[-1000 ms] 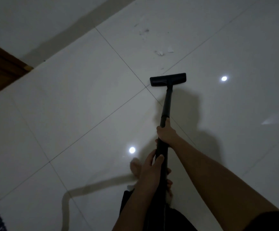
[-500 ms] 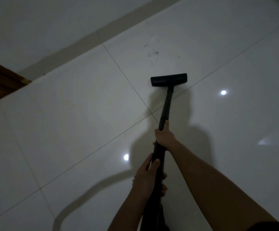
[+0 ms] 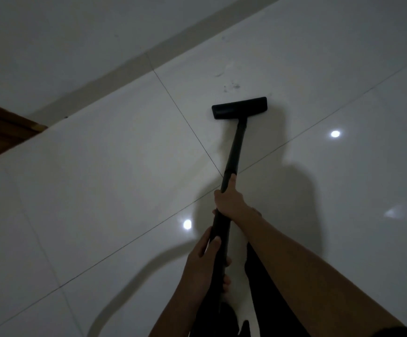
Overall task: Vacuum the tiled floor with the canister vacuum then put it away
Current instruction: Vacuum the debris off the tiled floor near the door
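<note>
A black vacuum wand (image 3: 236, 144) runs from my hands to a flat black floor nozzle (image 3: 240, 107) that lies on the glossy white tiled floor (image 3: 124, 166). My right hand (image 3: 229, 200) grips the wand about halfway up. Lower on the wand, my left hand (image 3: 207, 261) wraps around it close to my body. Just beyond the nozzle lies a patch of dark dust and hair (image 3: 231, 86). The canister is out of view; only a hose shadow curves across the tiles at the bottom.
A white wall with a pale baseboard (image 3: 134, 62) runs diagonally beyond the nozzle. A brown wooden door frame (image 3: 3, 132) stands at the left edge. Ceiling lights glint off the tiles. My dark-clothed legs (image 3: 258, 300) are below the wand.
The nozzle has been pushed forward across the tile toward the wall, past small white scraps seen earlier, and now sits just short of the dust patch. Both hands kept their grip.
</note>
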### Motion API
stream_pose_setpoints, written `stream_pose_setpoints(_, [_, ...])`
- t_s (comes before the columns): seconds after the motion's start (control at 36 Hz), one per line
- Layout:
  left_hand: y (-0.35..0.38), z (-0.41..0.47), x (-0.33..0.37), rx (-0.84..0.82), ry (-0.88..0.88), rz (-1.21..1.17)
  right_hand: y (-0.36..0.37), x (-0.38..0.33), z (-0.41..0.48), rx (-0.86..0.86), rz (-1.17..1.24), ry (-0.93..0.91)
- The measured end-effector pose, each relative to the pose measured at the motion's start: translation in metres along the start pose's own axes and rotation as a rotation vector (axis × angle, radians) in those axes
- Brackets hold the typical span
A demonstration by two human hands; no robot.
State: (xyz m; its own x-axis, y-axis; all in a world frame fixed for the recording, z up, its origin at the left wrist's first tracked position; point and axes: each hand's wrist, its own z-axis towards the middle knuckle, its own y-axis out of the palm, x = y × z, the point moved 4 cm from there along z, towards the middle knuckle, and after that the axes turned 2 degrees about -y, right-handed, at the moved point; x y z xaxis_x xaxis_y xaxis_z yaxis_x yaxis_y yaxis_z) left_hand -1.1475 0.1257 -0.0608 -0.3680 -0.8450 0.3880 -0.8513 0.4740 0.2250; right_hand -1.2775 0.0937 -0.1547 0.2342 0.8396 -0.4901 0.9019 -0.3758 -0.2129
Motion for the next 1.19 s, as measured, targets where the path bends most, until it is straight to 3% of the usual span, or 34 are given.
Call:
stream_pose_setpoints(0.5, [0.055, 0.065, 0.074, -0.006, 0.03, -0.056, -0.061, -0.079, 0.071, -0.073, -0.134, -0.05])
stream_pose_setpoints(1.19, [0.108, 0.143, 0.183, 0.093, 0.12, -0.007, -0.128, -0.177, 0.156, -0.114, -0.095, -0.094])
